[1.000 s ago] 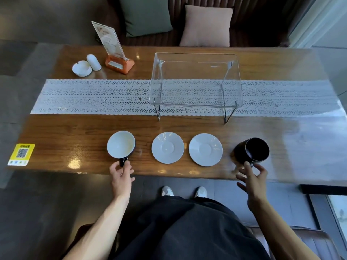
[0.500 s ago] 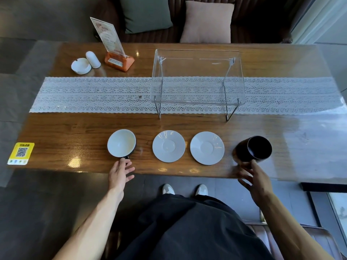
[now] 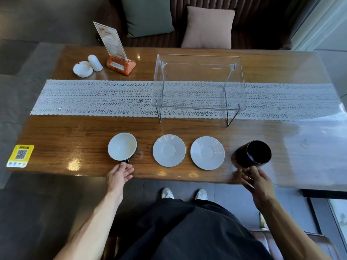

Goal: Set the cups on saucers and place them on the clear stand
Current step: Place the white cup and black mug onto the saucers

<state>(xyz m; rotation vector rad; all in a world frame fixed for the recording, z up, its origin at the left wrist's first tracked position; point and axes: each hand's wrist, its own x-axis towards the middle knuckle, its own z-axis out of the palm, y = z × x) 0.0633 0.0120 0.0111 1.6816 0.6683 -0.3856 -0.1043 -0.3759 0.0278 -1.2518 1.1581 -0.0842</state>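
While L hand (image 3: pixel 119 175) pinches white cup (image 3: pixel 122 146) handle, R hand (image 3: pixel 258 182) fingers curl on black cup (image 3: pixel 253 154) handle, both palms down, flanking saucers (image 3: pixel 188 152).

A: Log colours. Left cup (image 3: pixel 122 146)?
B: White inside, dark outside and handle. Right cup (image 3: pixel 255 154) black throughout.
A: Saucers?
B: Both plain white: left saucer (image 3: pixel 169 150), right saucer (image 3: pixel 207 152).
A: Stand (image 3: pixel 199 82)?
B: Clear, colourless.
A: Tabletop (image 3: pixel 75 132)?
B: Glossy brown wood grain. Runner (image 3: pixel 93 98) white lace, floral openwork. Sticker (image 3: pixel 20 155) yellow with QR pattern. Sign base (image 3: pixel 121 64) orange.
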